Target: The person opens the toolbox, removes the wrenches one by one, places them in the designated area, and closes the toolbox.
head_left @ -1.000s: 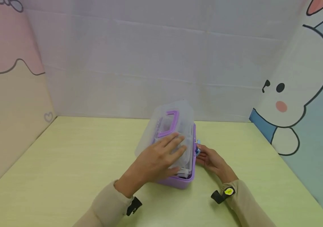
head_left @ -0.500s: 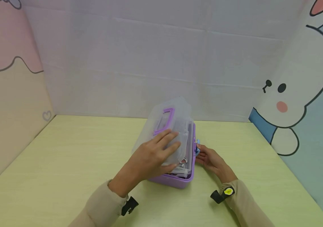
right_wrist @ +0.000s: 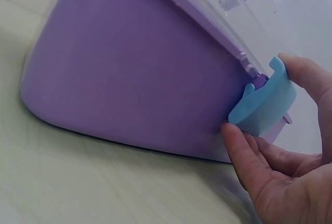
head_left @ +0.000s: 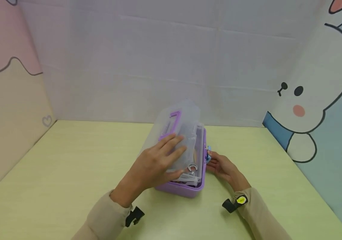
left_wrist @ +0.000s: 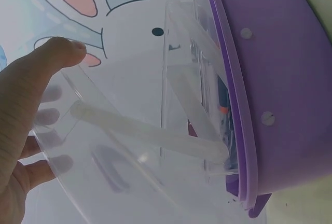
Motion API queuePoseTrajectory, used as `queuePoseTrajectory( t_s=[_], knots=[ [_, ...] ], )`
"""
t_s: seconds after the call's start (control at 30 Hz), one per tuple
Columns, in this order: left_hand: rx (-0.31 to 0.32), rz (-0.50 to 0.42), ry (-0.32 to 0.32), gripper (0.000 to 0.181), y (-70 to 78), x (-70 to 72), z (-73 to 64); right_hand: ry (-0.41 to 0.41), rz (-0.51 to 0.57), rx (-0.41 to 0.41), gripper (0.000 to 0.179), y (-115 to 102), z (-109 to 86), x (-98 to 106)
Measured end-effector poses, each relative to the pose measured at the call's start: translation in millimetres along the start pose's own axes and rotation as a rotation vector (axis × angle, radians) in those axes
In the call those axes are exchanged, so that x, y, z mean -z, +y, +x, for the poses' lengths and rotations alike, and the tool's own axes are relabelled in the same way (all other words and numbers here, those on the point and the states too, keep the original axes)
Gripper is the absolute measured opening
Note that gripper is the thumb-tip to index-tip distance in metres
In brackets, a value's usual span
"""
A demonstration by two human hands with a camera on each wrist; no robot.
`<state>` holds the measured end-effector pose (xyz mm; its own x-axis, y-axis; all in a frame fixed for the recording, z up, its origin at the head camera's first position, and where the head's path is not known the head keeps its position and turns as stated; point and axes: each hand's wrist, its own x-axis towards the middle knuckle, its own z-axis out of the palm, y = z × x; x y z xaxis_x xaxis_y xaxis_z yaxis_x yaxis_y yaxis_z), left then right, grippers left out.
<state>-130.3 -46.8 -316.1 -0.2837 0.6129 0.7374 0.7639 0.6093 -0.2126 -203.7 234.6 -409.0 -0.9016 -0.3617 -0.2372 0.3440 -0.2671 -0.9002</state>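
A purple storage box (head_left: 179, 190) with a clear lid (head_left: 177, 116) stands on the table, its lid tilted up at the right side. My left hand (head_left: 152, 163) holds the lid's near end, thumb (left_wrist: 62, 55) at the edge and fingertips showing through the plastic in the left wrist view. Inside, a clear tray (head_left: 199, 146) sits near the rim, with small items partly hidden under the lid. My right hand (head_left: 225, 168) pinches the light blue latch (right_wrist: 267, 102) on the box's right side between thumb and fingers.
The box rests on a pale yellow-green table (head_left: 68, 173). A white sheet (head_left: 143, 60) hangs behind it, and a panel with a cartoon rabbit (head_left: 309, 100) stands at the right. A purple carrying handle (head_left: 174, 123) is fixed on the lid.
My left hand has moved left with the lid, which now tilts further up and uncovers more of the tray at the right. My right hand stays at the latch.
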Motion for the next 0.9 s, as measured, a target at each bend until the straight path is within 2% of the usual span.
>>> queuePoseTrajectory(
  t_s=[0.23,0.4,0.6,0.9],
  knots=[
    [0.020,0.016,0.025,0.057,-7.7,6.6,-3.4,0.006,-0.012,0.002,0.019,-0.5,0.9,-0.9],
    [0.061,-0.004,0.050,0.057,-13.3,12.2,-6.3,0.006,-0.001,-0.001,0.021,-0.3,0.3,0.8],
    [0.107,-0.006,0.081,0.052,-11.6,17.3,-10.3,-0.003,0.019,-0.011,0.021,1.1,-4.9,4.7],
    [0.168,0.010,0.077,0.052,-8.9,23.4,-21.8,-0.032,0.006,-0.009,0.021,1.9,-10.1,11.1]
  ],
)
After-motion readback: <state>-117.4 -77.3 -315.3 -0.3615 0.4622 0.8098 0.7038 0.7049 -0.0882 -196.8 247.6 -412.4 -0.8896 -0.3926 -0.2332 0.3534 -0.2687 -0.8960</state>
